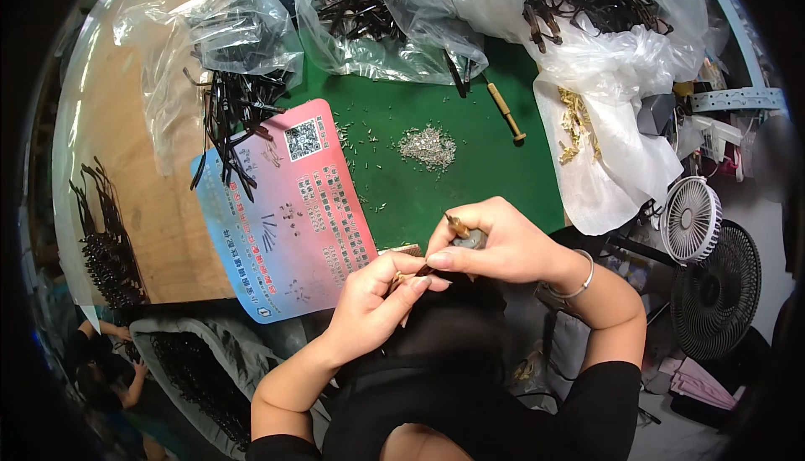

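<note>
Near the front edge of the green mat, my two hands meet fingertip to fingertip. My left hand (369, 297) is closed, pinching a small dark brown piece (426, 270) that looks like part of an eyeglass temple; a bit of gold shows by its fingers. My right hand (503, 247), with a bangle at the wrist, has thumb and forefinger at that same piece. Its curled fingers also wrap round a brass-ended tool (457, 225) with a rounded grey part, mostly hidden. Beyond them lies a heap of tiny silver screws (428, 148) on the green mat (390, 113).
A pink-and-blue printed sheet (335, 184) carries small loose parts. Dark eyeglass temples (239, 113) spill from plastic bags (402, 58) at the back. A brass-handled screwdriver (505, 114) lies back right, near gold pieces (577, 125) on white wrapping. Fans (692, 218) stand right; another person (105, 377) is lower left.
</note>
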`<state>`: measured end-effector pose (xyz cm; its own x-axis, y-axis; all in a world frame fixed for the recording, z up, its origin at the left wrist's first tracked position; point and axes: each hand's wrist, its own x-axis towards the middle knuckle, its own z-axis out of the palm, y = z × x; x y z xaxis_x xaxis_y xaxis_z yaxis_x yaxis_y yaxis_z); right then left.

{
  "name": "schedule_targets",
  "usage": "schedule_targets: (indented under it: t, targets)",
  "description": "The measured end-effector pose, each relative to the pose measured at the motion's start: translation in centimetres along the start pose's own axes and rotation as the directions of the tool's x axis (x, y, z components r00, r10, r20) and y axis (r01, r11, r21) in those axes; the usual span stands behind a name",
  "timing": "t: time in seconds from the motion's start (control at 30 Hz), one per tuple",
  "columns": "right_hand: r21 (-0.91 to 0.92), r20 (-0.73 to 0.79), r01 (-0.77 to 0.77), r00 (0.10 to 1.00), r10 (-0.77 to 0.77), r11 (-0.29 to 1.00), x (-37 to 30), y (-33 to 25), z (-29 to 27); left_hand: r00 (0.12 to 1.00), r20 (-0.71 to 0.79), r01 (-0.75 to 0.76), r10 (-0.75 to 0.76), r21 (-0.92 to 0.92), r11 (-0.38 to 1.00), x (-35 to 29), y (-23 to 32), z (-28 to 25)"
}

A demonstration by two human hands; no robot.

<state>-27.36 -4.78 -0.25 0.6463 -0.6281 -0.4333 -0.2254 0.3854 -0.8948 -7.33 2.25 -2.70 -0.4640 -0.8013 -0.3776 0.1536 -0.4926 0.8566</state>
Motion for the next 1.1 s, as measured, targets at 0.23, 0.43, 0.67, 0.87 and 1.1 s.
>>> schedule_targets:
  t: [0.23, 0.43, 0.67, 0.87, 1.1]
  targets:
    - [0.023, 0.054, -0.158, 0.986, 0.157, 0.987, 0.6, 2.7, 0.5, 0.991, -0.033, -0.127, 0.133, 0.139, 0.982, -0.1, -0.7, 0.7]
    - [-0.504, -0.203, -0.082, 0.979, -0.026, 0.860, -1.6, 2.5, -0.2, 0.980, -0.145, -0.070, 0.139, 0.406, 0.911, 0.2, -1.3, -1.1]
    - [-0.903, -0.334, -0.176, 0.862, -0.382, 0.393, -0.6, 3.4, -0.3, 0.953, -0.236, -0.079, 0.193, 0.419, 0.905, 2.1, -1.9, -0.8]
    - [-0.925, -0.308, -0.140, 0.822, -0.479, 0.354, -0.4, 3.8, -0.4, 0.967, -0.227, -0.028, 0.114, 0.351, 0.936, 1.9, -1.5, -0.9]
    - [-0.934, -0.305, -0.162, 0.824, -0.477, 0.319, -0.1, 4.0, -0.3, 0.969, -0.245, 0.029, 0.030, 0.236, 0.971, 1.3, -1.6, -1.2]
